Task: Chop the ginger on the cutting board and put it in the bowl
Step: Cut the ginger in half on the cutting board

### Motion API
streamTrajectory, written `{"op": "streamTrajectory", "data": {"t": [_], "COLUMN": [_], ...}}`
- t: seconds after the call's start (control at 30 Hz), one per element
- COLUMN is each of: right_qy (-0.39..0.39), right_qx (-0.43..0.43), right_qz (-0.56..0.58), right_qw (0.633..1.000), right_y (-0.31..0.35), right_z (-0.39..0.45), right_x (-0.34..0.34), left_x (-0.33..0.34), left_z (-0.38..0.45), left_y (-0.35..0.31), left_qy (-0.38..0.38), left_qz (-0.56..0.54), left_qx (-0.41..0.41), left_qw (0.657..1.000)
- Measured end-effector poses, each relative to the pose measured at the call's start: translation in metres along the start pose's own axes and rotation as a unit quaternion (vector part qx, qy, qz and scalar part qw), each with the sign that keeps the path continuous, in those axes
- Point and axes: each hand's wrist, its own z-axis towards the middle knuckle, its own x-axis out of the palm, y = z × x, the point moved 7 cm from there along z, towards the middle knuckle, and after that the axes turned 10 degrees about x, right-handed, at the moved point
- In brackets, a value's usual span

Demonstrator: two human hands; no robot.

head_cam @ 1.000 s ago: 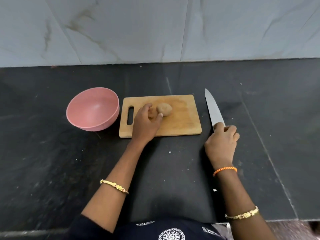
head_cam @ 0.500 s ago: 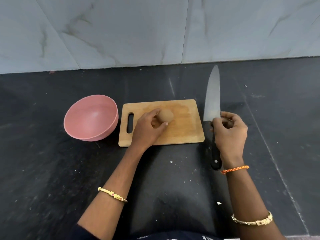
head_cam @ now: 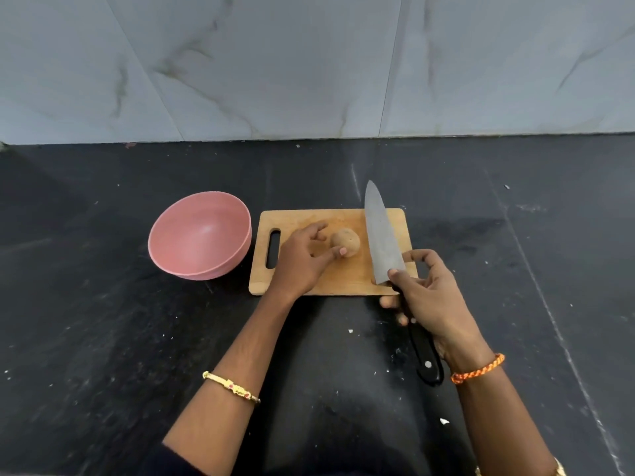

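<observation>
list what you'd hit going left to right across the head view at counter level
pink bowl → cutting board's handle slot → left hand → ginger → knife → right hand

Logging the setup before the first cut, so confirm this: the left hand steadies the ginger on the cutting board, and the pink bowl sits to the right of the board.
Wrong side. In the head view the pink bowl sits left of the cutting board. The left hand does steady the ginger there.
</observation>
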Motion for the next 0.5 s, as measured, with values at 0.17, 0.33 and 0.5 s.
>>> {"op": "streamTrajectory", "data": {"t": [0.17,0.33,0.5], "right_qy": [-0.074,-0.091,-0.092], "right_qx": [-0.158,-0.179,-0.186], "right_qz": [-0.212,-0.267,-0.309], "right_qw": [0.962,0.942,0.928], "right_y": [0.01,0.003,-0.002], "right_z": [-0.01,-0.007,-0.006], "right_x": [0.006,0.016,0.023], "left_x": [0.008,0.01,0.012], "left_z": [0.002,0.004,0.003], "left_y": [0.005,0.004,0.008], "left_qy": [0.016,-0.008,-0.019], "left_qz": [-0.046,-0.046,-0.057], "left_qx": [-0.011,0.001,-0.001], "left_qw": [0.999,0.999,0.998]}}
